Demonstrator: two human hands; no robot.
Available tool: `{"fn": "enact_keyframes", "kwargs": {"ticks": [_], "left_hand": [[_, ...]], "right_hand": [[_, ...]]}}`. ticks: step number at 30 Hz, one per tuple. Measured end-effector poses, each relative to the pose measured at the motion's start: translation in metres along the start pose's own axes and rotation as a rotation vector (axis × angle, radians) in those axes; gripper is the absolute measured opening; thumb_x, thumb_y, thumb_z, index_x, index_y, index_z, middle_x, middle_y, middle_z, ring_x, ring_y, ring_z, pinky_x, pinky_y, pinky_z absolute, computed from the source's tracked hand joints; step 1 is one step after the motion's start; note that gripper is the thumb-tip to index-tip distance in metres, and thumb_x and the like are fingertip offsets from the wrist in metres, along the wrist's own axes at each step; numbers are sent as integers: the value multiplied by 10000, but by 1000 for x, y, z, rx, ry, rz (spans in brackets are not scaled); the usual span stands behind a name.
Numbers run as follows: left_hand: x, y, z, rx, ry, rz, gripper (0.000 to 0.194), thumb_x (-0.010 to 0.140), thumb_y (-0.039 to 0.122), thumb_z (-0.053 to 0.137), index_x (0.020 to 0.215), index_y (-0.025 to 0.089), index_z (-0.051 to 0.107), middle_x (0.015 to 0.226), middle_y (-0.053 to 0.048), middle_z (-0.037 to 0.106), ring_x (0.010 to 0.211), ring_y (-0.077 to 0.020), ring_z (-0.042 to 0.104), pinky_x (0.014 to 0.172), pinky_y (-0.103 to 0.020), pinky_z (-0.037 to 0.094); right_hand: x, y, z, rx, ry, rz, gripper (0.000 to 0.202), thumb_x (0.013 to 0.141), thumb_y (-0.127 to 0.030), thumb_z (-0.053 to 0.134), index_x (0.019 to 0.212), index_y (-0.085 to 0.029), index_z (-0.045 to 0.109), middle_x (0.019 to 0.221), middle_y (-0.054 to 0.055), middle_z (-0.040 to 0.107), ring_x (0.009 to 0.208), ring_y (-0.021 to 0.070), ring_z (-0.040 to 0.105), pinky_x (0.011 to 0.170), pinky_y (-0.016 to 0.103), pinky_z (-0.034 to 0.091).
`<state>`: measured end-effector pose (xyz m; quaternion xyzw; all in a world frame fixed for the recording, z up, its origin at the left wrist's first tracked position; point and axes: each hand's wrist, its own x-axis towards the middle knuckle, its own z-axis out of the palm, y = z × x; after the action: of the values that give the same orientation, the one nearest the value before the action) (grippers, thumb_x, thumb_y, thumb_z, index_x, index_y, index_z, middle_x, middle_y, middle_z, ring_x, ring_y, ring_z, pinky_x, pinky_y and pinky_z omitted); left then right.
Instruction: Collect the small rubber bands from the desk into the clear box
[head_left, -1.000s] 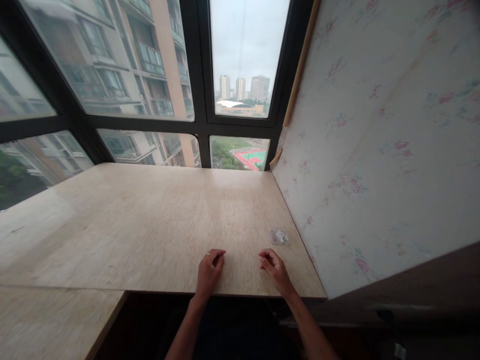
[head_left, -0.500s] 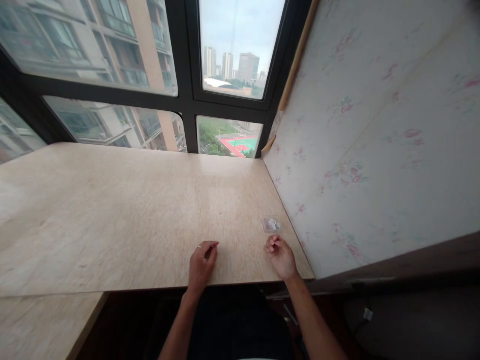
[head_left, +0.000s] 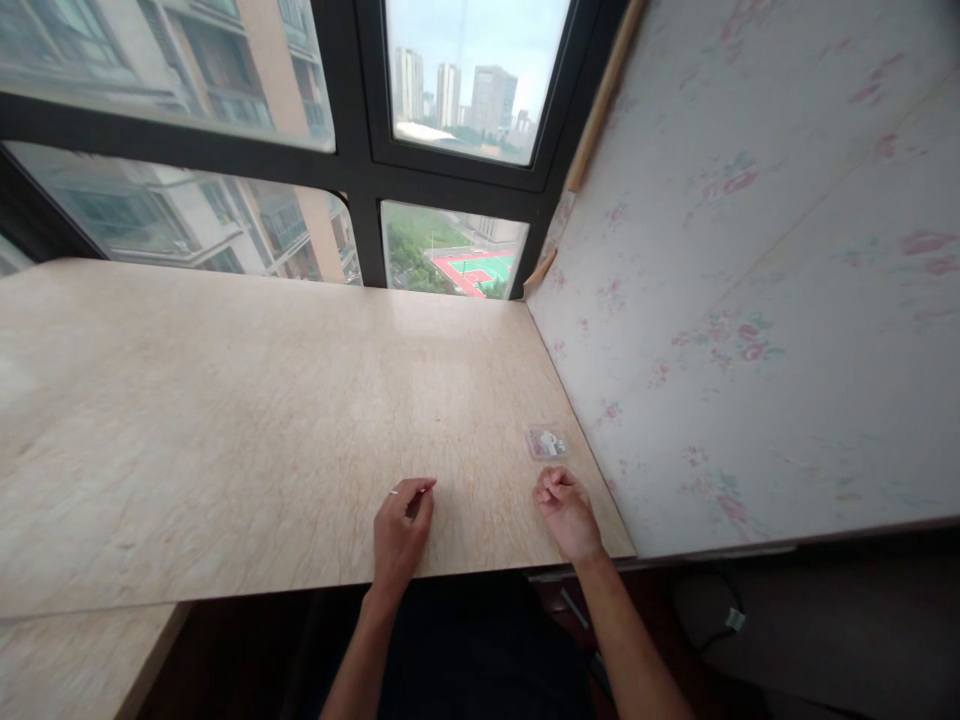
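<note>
My left hand (head_left: pixel 403 525) rests on the beige marble-patterned counter (head_left: pixel 285 430) near its front edge, a ring on one finger. Its fingers are curled, with the thumb and index tip pinched together; whatever might be between them is hidden. To the right, my right hand (head_left: pixel 568 512) is turned partly palm up with its fingers closed inward, and I cannot make out anything inside. Just beyond its fingertips lies a small clear plastic case (head_left: pixel 547 442) with white and reddish contents too small to name.
A floral-papered wall (head_left: pixel 720 300) borders the counter on the right. Dark window frames (head_left: pixel 356 180) stand along the back edge. At the lower left is a second, lower-looking counter section (head_left: pixel 82 660). A cable with a white tag (head_left: pixel 735 620) hangs at the lower right.
The camera view has shifted slightly, so the window sits higher and the wall fills more of the right side. Both hands keep nearly the same place and pose.
</note>
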<state>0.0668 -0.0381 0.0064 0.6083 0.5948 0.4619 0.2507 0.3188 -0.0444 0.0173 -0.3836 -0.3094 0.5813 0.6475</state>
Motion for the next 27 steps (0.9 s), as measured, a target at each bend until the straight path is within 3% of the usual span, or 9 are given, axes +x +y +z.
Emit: {"fn": "enact_keyframes", "kwargs": {"ticks": [11, 27], "left_hand": [[0, -1, 1, 21, 1, 5, 210, 848, 296, 494, 879, 207, 682, 907, -60, 709, 834, -198, 660, 739, -329, 539], [0, -1, 1, 40, -14, -2, 196, 843, 263, 495, 879, 219, 683, 911, -42, 706, 840, -192, 657, 750, -325, 534]], "right_hand": [[-2, 3, 0, -95, 83, -8, 167, 643, -260, 790, 746, -211, 669, 712, -18, 595, 543, 85, 479, 526, 233, 422], [0, 8, 0, -58, 161, 18, 189, 634, -236, 836, 791, -206, 735, 676, -10, 671, 597, 104, 598, 588, 236, 507]]}}
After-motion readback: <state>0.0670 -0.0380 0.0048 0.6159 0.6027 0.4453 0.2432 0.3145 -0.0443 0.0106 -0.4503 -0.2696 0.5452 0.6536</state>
